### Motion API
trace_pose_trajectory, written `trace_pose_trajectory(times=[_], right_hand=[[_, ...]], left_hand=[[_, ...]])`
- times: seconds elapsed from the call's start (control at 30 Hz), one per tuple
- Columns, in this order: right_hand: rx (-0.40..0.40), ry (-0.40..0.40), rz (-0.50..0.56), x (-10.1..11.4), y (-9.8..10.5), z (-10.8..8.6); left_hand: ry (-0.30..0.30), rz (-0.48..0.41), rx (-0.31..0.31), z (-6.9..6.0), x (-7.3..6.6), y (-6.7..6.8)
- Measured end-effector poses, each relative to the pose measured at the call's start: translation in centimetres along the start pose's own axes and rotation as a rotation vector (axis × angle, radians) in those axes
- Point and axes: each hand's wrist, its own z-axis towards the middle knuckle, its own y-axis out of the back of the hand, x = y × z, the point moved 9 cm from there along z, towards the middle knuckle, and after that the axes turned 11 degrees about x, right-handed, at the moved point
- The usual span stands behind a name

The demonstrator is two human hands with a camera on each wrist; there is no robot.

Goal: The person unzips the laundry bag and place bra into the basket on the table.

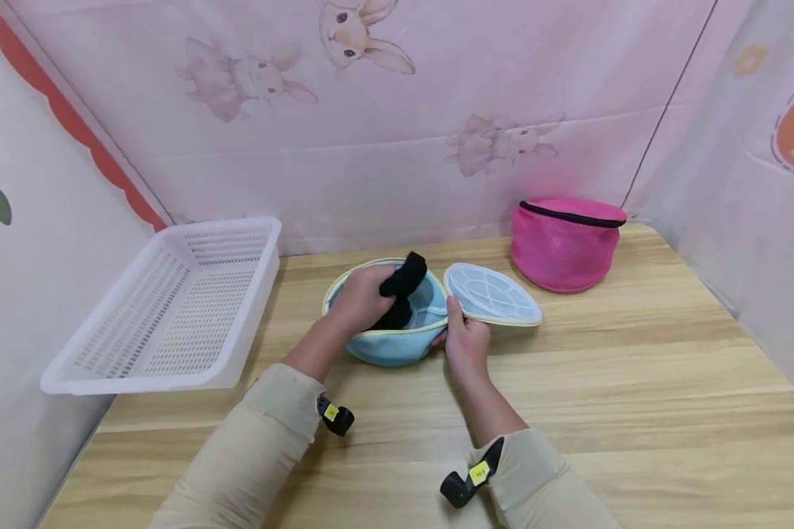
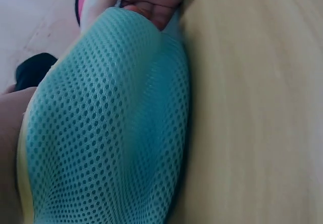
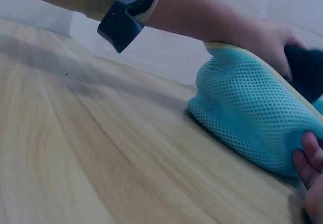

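A light-blue mesh laundry bag (image 1: pixel 397 351) with yellow trim stands on the table, its round lid (image 1: pixel 492 294) flipped out to the right. My left hand (image 1: pixel 362 297) reaches over the bag's mouth and grips a black cloth item (image 1: pixel 406 275), perhaps a sock; part of it hangs down inside the bag. Where the lid joins the bag, my right hand (image 1: pixel 466 342) pinches the rim, thumb on top. In the right wrist view, the right fingers (image 3: pixel 310 158) press against the mesh wall. The left wrist view shows mostly the bag's mesh side (image 2: pixel 101 118).
To the left stands a white plastic basket (image 1: pixel 248 316) with slotted walls. A pink mesh bag (image 1: pixel 565 250) with a black zipper stands at the back right, close to the fabric backdrop (image 1: pixel 384 176). The wooden table (image 1: pixel 635 411) extends to the front and right.
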Motion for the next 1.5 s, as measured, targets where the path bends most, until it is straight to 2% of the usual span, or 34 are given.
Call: trace_pose_trajectory(times=[0.13, 0.3, 0.43, 0.53, 0.6, 0.73, 0.83, 0.93, 1.13, 1.37, 1.5], right_hand=[[-0.006, -0.008, 0.004, 0.1, 0.1, 0.1], [-0.023, -0.011, -0.005, 0.2, 0.2, 0.1], [0.004, -0.015, 0.119, -0.1, -0.1, 0.2], [0.044, -0.021, 0.252, -0.4, -0.5, 0.4], [0.071, -0.037, 0.299, -0.5, -0.8, 0.5], [0.139, -0.087, 0.340, -0.7, -1.5, 0.6], [0.194, -0.126, 0.377, -0.8, -2.0, 0.5], [0.221, -0.152, 0.391, -0.8, -2.3, 0.4], [0.221, -0.153, 0.375, -1.1, -2.3, 0.5], [0.204, -0.135, 0.354, -1.1, -2.2, 0.6], [0.184, -0.109, 0.324, -1.1, -1.9, 0.7]], left_hand=[[0.049, -0.154, -0.121, -0.2, 0.3, 2.0], [0.127, -0.405, -0.257, -0.4, 1.4, 4.4], [0.168, -0.574, -0.377, -0.8, 2.4, 6.4], [0.174, -0.640, -0.440, -1.1, 2.8, 7.7], [0.185, -0.672, -0.467, -1.4, 3.0, 8.4], [0.214, -0.694, -0.492, -2.0, 3.6, 9.6], [0.237, -0.678, -0.509, -2.7, 3.8, 10.5], [0.230, -0.675, -0.541, -3.4, 3.9, 11.7], [0.214, -0.681, -0.598, -4.7, 4.4, 13.4], [0.182, -0.645, -0.669, -6.3, 5.3, 15.4], [0.207, -0.587, -0.684, -7.6, 6.3, 16.5]])
